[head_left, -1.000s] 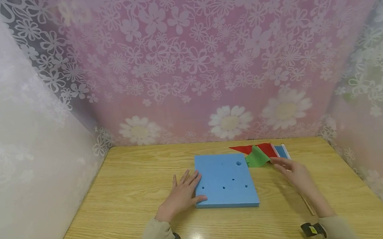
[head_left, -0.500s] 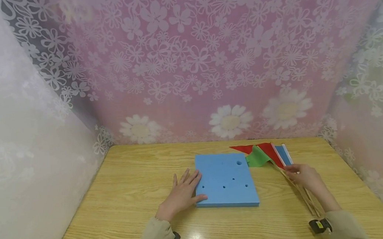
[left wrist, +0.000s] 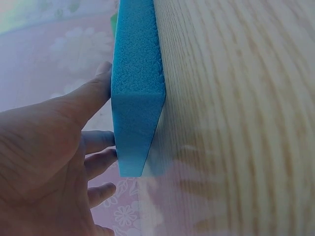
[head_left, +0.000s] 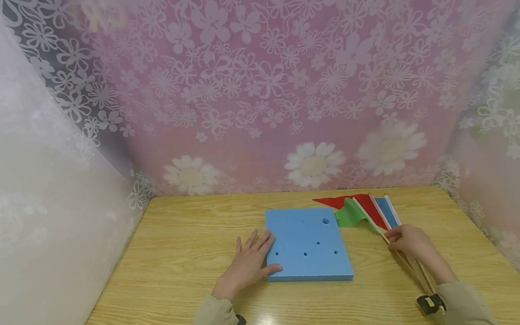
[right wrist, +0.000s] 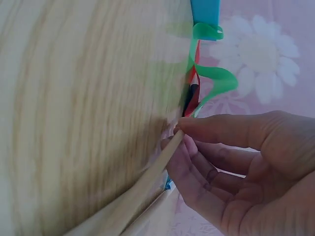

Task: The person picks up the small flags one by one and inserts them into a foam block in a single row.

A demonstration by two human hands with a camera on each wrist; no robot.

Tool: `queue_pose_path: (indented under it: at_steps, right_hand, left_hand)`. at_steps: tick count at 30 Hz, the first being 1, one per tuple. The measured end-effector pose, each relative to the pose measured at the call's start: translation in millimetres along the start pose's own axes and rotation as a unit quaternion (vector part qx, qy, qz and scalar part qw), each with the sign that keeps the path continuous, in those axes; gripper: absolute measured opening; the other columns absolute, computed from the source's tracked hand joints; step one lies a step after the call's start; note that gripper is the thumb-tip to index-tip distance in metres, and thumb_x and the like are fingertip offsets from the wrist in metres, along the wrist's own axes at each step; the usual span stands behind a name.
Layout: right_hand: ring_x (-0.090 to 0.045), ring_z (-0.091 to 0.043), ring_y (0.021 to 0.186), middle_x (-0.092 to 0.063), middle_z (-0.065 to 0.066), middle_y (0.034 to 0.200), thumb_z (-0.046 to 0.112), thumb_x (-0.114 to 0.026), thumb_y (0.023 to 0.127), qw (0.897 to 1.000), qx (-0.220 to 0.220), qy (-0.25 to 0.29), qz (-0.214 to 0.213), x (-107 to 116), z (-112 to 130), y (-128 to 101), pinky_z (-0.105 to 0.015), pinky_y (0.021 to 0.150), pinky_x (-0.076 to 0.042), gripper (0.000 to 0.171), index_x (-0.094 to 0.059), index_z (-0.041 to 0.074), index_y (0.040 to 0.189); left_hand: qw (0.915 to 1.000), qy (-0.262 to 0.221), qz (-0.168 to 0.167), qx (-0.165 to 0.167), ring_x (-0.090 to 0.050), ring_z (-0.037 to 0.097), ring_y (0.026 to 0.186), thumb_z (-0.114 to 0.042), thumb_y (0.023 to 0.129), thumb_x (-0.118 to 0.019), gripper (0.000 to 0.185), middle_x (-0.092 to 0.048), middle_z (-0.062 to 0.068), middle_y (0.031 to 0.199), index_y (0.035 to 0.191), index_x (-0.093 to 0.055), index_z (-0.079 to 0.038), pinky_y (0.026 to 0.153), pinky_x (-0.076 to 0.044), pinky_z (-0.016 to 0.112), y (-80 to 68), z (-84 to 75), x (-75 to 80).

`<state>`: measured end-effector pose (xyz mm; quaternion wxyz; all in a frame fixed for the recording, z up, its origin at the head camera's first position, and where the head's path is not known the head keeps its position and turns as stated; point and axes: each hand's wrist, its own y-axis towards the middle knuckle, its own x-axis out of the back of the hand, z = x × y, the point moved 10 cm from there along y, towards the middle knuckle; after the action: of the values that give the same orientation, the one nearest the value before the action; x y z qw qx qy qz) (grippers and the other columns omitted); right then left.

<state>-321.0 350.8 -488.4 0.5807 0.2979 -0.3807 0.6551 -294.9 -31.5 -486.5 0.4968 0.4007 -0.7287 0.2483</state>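
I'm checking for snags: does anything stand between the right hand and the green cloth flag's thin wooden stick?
Nothing visible: the right hand pinches the thin wooden stick directly. The red triangular cloth flag lies partly behind the green cloth flag.

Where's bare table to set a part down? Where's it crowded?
Free: tabletop between left wall and left hand; strip along the near edge of the blue block, between sleeves; narrower gap between block and flag sticks. Crowded: beyond block's far right corner, with green flag, red flag and blue flag bunched by the right hand.
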Motion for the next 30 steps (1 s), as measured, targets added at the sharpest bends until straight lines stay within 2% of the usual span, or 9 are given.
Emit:
queue_pose_path:
  at_steps: [7,12,16,22,26,28,30]
  right_hand:
    - [-0.067,-0.021,0.077,-0.070,-0.026,0.103,0.007,-0.064,0.095,0.999,0.011,0.033,-0.012,7,4,-5,-0.035,0.063,-0.056,0.035,-0.064,-0.016,0.122]
    - [-0.070,-0.024,0.084,-0.069,-0.030,0.111,0.010,-0.062,0.100,0.995,0.018,0.092,-0.022,11,5,-6,-0.038,0.069,-0.060,0.037,-0.061,-0.016,0.127]
    - [-0.071,-0.017,0.088,-0.068,-0.032,0.117,0.012,-0.062,0.102,0.987,0.037,0.153,-0.028,13,13,-8,-0.033,0.073,-0.061,0.042,-0.057,-0.018,0.131]
    - [-0.067,0.002,0.090,-0.060,-0.036,0.130,0.014,-0.062,0.103,0.974,0.051,0.218,-0.041,14,29,-7,-0.029,0.079,-0.061,0.051,-0.048,-0.018,0.140]
    - [-0.067,0.004,0.090,-0.058,-0.036,0.130,0.013,-0.061,0.103,0.964,0.057,0.254,-0.061,16,39,-5,-0.031,0.081,-0.061,0.052,-0.046,-0.016,0.143]
    - [-0.068,0.004,0.089,-0.061,-0.033,0.127,0.014,-0.062,0.103,0.958,0.061,0.272,-0.070,18,43,-4,-0.031,0.081,-0.061,0.053,-0.046,-0.015,0.144]
    - [-0.069,0.002,0.089,-0.065,-0.023,0.122,0.015,-0.063,0.103,0.953,0.062,0.288,-0.075,20,48,-4,-0.032,0.082,-0.061,0.054,-0.045,-0.014,0.145]
  left_hand:
    - [1.0000,-0.007,-0.002,-0.001,-0.015,0.040,0.154,-0.049,0.097,-0.063,0.080,-0.027,0.010,0.166,0.159,-0.034,-0.009,0.117,-0.006,0.073,-0.3,-0.2,1.1]
    - [1.0000,-0.003,-0.007,-0.004,-0.016,0.041,0.154,-0.048,0.097,-0.064,0.079,-0.028,0.011,0.166,0.159,-0.035,-0.008,0.116,-0.008,0.074,-1.1,-1.8,2.9]
    - [1.0000,-0.002,-0.005,-0.005,-0.016,0.041,0.154,-0.048,0.097,-0.064,0.079,-0.029,0.011,0.166,0.159,-0.035,-0.008,0.116,-0.009,0.075,-1.5,-2.2,2.2]
    - [1.0000,-0.005,0.001,-0.001,-0.016,0.040,0.154,-0.049,0.098,-0.063,0.080,-0.028,0.011,0.166,0.159,-0.034,-0.008,0.116,-0.008,0.074,-1.7,-1.2,1.0]
    - [1.0000,-0.002,-0.001,0.000,-0.016,0.040,0.154,-0.051,0.097,-0.062,0.080,-0.028,0.010,0.166,0.160,-0.033,-0.009,0.117,-0.008,0.074,-1.2,0.2,0.0]
    - [1.0000,0.000,-0.001,0.000,-0.015,0.039,0.154,-0.051,0.097,-0.062,0.080,-0.028,0.009,0.166,0.160,-0.033,-0.010,0.117,-0.008,0.073,-0.9,0.6,-0.3]
    - [1.0000,0.000,-0.001,-0.001,-0.015,0.039,0.154,-0.052,0.097,-0.062,0.081,-0.028,0.009,0.166,0.160,-0.033,-0.010,0.117,-0.008,0.073,-0.7,0.4,-0.3]
